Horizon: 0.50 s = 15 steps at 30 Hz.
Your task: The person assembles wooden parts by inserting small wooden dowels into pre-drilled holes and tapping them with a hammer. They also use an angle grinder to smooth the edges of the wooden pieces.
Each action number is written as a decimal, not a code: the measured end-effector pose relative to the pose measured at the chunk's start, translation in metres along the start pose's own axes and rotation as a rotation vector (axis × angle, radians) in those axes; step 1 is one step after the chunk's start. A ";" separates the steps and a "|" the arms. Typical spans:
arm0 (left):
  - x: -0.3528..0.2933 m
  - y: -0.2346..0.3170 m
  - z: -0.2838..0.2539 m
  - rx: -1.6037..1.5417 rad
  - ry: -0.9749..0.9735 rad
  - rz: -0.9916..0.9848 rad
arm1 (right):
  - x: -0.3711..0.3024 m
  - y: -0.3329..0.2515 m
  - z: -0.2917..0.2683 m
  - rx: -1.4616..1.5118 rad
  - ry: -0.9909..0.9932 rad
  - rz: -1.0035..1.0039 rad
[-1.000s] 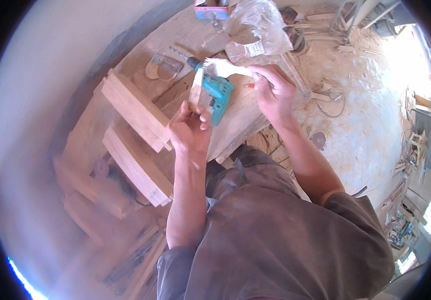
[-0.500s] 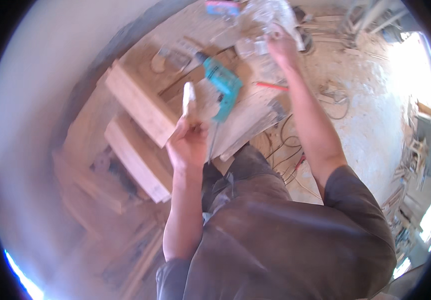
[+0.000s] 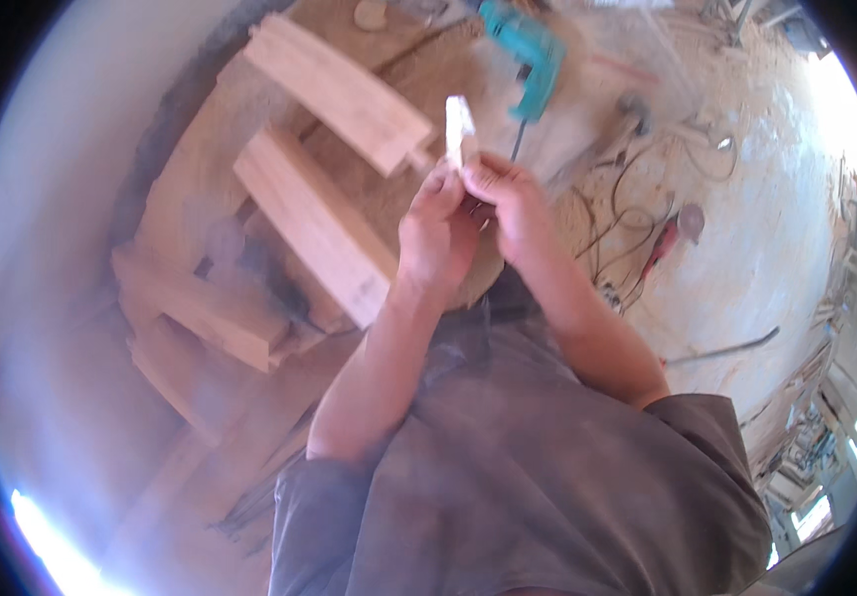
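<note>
A small pale piece with a bright white face (image 3: 459, 129) stands upright between my hands; its kind is unclear. My left hand (image 3: 438, 233) is closed on its lower end. My right hand (image 3: 516, 207) meets the left there, thumb and fingers pressed together near the piece's base. Whether the right fingers hold anything else is hidden. Just beyond the hands lies a teal power drill (image 3: 531, 62), its dark cord running back toward me. To the left of the hands are two thick wooden beams, a farther one (image 3: 339, 91) and a nearer one (image 3: 317, 226).
More cut timber (image 3: 210, 306) lies farther left by the pale curved wall (image 3: 41, 248). On the floor at right are loose cables (image 3: 607, 214), a red tool with a round end (image 3: 663, 246) and a dark bar (image 3: 726, 350). Scrap wood (image 3: 806, 447) lines the right edge.
My right hand has come back from the clear plastic bag at the far side and joined my left at the pale piece. The view has shifted, so the drill and beams sit higher.
</note>
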<state>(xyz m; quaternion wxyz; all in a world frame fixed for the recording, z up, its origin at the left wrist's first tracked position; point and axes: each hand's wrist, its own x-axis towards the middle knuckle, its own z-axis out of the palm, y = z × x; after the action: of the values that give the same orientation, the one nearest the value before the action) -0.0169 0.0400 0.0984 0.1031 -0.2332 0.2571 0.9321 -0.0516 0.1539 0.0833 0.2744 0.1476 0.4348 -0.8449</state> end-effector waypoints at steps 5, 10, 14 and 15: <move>-0.100 0.053 -0.100 0.628 0.180 -0.102 | -0.079 0.097 0.011 -0.060 0.217 -0.139; -0.129 0.121 -0.170 1.216 0.425 0.155 | -0.169 0.193 0.018 -0.171 0.450 0.023; -0.072 0.118 -0.193 2.091 0.074 0.598 | -0.192 0.241 0.020 -0.324 0.581 0.008; -0.061 0.112 -0.203 2.137 0.063 0.668 | -0.194 0.252 0.023 -0.375 0.580 -0.013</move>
<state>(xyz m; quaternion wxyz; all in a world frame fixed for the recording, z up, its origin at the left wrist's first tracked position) 0.0785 -0.1658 0.0223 -0.0116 0.0322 0.9777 0.2071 0.2535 0.0815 0.0260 0.1565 0.3260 0.6435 -0.6746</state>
